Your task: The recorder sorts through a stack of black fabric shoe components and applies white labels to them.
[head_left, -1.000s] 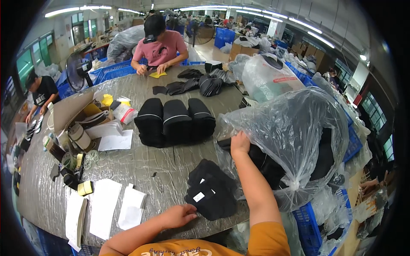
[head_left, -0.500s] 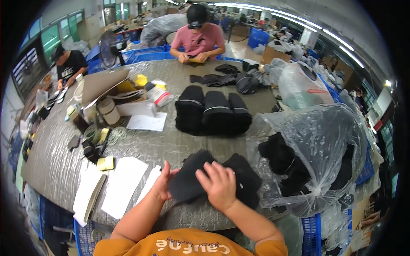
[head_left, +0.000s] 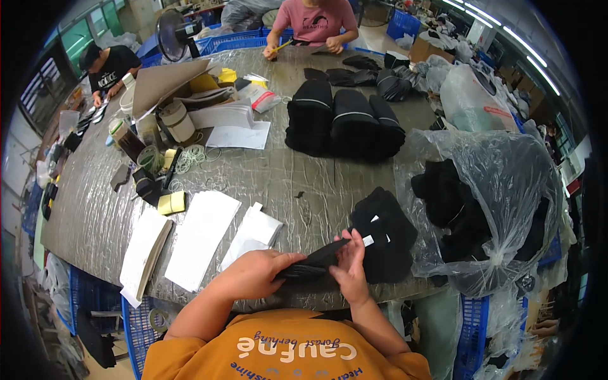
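2 bare hands meet at the near edge of a grey, foil-wrapped bench [head_left: 266, 183], both grasping 1 flat black fabric piece [head_left: 316, 259]. The left hand [head_left: 253, 275] is clenched around the piece's near end from the left, its grip closed on the cloth; the right hand [head_left: 348, 269] pinches the far end, fingers [head_left: 354, 244] raised beside a small white tag. The piece is held just above the bench edge, touching a low pile of black fabric pieces with white labels [head_left: 386, 234] to its right.

Just beside that pile slumps a large clear plastic bag holding more black fabric [head_left: 494, 190]. Farther back stand 3 upright bundles of black folded fabric [head_left: 345, 120]. To the left of the hands lie white paper sheets and envelopes [head_left: 202, 234], with a yellow sticky-note pad [head_left: 171, 202] and loose rubber bands [head_left: 193, 157] beyond them. Across the bench a person in a pink shirt [head_left: 313, 22] works over dark pieces; another in a black shirt [head_left: 111, 63] sits at the far left.
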Demonstrator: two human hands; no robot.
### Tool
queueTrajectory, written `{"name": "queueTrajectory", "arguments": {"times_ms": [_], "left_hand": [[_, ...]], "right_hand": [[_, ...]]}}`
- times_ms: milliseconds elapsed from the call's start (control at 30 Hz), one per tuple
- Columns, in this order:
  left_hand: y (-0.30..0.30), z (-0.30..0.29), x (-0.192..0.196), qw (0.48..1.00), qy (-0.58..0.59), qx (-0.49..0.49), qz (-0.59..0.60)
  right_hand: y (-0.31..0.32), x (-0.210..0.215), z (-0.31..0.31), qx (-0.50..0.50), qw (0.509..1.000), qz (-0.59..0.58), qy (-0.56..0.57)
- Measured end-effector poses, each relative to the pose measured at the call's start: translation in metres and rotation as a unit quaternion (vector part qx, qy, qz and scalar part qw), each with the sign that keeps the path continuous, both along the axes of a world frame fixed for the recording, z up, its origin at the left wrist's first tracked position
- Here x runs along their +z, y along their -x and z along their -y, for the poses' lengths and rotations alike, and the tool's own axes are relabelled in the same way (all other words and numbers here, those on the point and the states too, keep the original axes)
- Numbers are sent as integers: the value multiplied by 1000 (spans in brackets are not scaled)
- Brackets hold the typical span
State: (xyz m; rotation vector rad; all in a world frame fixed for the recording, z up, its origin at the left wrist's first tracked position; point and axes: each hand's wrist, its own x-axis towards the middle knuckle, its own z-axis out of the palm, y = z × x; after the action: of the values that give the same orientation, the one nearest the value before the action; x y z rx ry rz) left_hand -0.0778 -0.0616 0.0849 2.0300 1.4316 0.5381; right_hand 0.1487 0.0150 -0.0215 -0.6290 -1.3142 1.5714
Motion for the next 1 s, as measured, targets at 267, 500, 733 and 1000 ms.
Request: {"name": "queueTrajectory", "arguments": {"times_ms": [267, 500, 733, 1000], "left_hand": [[7, 4, -22, 967, 64, 92, 227], [6, 3, -40, 862, 205, 186, 424], [-15, 9, -2, 995, -77, 64, 22], [-40, 12, -7, 979, -115, -14, -170]], "right_hand": [[11, -2, 1, 34, 960, -75, 266], [6, -23, 10, 167, 866, -228, 412], [-22, 17, 4, 131, 986, 68, -82], [3, -2, 31, 92, 951, 210, -208]]}}
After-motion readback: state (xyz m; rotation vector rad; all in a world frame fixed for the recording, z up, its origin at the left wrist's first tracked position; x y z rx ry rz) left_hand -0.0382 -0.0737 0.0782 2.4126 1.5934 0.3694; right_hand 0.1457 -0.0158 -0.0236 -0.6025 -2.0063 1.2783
